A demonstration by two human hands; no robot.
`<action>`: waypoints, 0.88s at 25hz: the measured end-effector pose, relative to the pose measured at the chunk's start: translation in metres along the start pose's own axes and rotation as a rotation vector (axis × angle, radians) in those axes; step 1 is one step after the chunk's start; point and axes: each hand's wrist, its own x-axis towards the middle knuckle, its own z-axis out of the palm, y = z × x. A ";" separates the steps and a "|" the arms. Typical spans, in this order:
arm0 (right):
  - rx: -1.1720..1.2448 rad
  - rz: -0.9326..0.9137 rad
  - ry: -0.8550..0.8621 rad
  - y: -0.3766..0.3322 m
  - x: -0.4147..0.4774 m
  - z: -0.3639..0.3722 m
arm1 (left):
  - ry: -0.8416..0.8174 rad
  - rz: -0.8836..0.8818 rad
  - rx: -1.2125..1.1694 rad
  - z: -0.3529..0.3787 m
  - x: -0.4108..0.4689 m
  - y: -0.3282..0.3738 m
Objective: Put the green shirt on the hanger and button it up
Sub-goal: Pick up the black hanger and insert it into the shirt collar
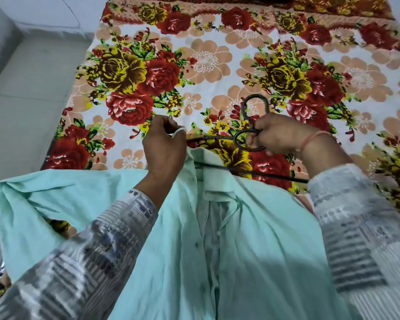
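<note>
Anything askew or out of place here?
The hanger is only half inside the green shirt: one end is under the shoulder by the left hand, the other is bare, over the bedsheet near the right hand. Nothing looks damaged.

Only one view exists, from a wide-angle camera on the person's head. It faces forward and steeply down, very near the left hand [164, 146] and right hand [282, 137], both mid-frame. Beyond the fingers [168, 124] come the hook of the hanger [255, 96] and the flowered sheet [206, 58]; nearer than the fingers, the green shirt [252, 250] fills the bottom edge.
</note>
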 end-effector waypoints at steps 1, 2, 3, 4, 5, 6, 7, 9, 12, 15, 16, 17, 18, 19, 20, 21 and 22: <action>0.006 0.027 0.091 0.005 -0.005 -0.010 | 0.025 -0.016 0.008 -0.003 0.004 -0.002; 0.015 0.054 0.155 0.011 -0.017 -0.021 | 0.043 -0.026 0.021 -0.008 0.008 -0.005; 0.041 0.077 0.179 0.022 -0.032 -0.031 | 0.048 -0.026 0.044 -0.012 0.012 -0.006; 0.063 0.091 0.175 0.028 -0.049 -0.037 | 0.047 -0.018 0.064 -0.016 0.014 -0.008; 0.063 0.106 0.161 0.028 -0.066 -0.040 | 0.043 -0.008 0.069 -0.019 0.014 -0.009; 0.039 0.107 0.133 0.024 -0.075 -0.040 | 0.034 0.003 0.057 -0.019 0.012 -0.007; 0.001 0.095 0.098 0.015 -0.077 -0.034 | 0.019 0.012 0.037 -0.020 0.009 -0.006; -0.055 0.041 0.023 -0.010 -0.064 -0.010 | -0.040 0.029 0.001 -0.019 0.004 -0.003; -0.092 -0.019 -0.079 -0.047 -0.028 0.039 | -0.130 0.042 -0.029 -0.016 -0.007 0.000; -0.162 -0.031 -0.101 -0.056 -0.009 0.060 | -0.203 0.066 -0.028 -0.020 -0.014 0.001; -0.181 -0.028 -0.078 -0.054 -0.005 0.062 | -0.222 0.054 -0.048 -0.023 -0.015 0.001; -0.188 -0.025 -0.053 -0.054 -0.004 0.064 | -0.234 0.030 -0.072 -0.025 -0.016 0.000; -0.201 -0.026 -0.045 -0.056 -0.004 0.066 | -0.251 0.001 -0.103 -0.026 -0.018 0.002; -0.237 -0.037 -0.060 -0.059 -0.005 0.068 | -0.271 -0.036 -0.142 -0.027 -0.020 0.005; -0.272 -0.045 -0.085 -0.061 -0.008 0.068 | -0.289 -0.075 -0.189 -0.028 -0.021 0.008; -0.291 -0.046 -0.091 -0.058 -0.011 0.066 | -0.296 -0.116 -0.233 -0.029 -0.020 0.012; -0.279 -0.027 -0.085 -0.051 -0.016 0.058 | -0.286 -0.147 -0.261 -0.033 -0.018 0.015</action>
